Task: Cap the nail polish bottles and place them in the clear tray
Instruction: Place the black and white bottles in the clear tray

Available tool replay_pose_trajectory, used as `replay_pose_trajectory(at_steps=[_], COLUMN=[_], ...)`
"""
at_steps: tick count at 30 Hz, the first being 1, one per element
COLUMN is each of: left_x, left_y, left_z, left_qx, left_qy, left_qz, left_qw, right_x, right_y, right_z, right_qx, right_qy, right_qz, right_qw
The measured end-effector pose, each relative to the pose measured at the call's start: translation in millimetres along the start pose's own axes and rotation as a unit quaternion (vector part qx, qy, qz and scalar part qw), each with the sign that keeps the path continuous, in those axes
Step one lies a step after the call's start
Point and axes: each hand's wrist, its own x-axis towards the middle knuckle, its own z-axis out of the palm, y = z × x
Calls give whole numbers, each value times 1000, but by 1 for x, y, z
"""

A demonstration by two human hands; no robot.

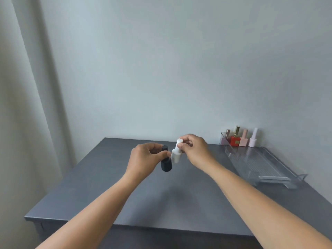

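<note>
left hand (143, 157): fingers clenched round the neck and cap of the black bottle (166, 164), centre of frame.
right hand (195, 150): fingers pinched on the cap of the white bottle (176, 155), which is tilted a little.
bottle pair: held side by side over the middle of the bench (116, 194). Caps are seen on both. Tightness and contact between the two cannot be told.
clear tray (280, 165): laid at the right of the frame, on the bench, well apart from both hands.
tray contents: four capped bottles stood upright in a row at the far end: mauve bottle (226, 140), red bottle (235, 140) with gold cap, pink bottle (244, 141), pale bottle (253, 141).
surroundings: curtain (21, 105) at left, plain wall (161, 69) behind.
</note>
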Motion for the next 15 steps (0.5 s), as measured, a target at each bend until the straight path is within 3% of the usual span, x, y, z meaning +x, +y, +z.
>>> replay_pose_trajectory(at_steps=[9, 15], left_x=[45, 82], left_y=[81, 121], left_z=[112, 183], left_qx=[-48, -56], left_qy=[-82, -116], left_qz=[72, 93], left_qw=[993, 987], right_x=[8, 23], right_y=[24, 59], right_z=[-156, -240], right_qx=[-52, -83], right_qy=[144, 197], right_qz=[24, 63], right_qw=[988, 975])
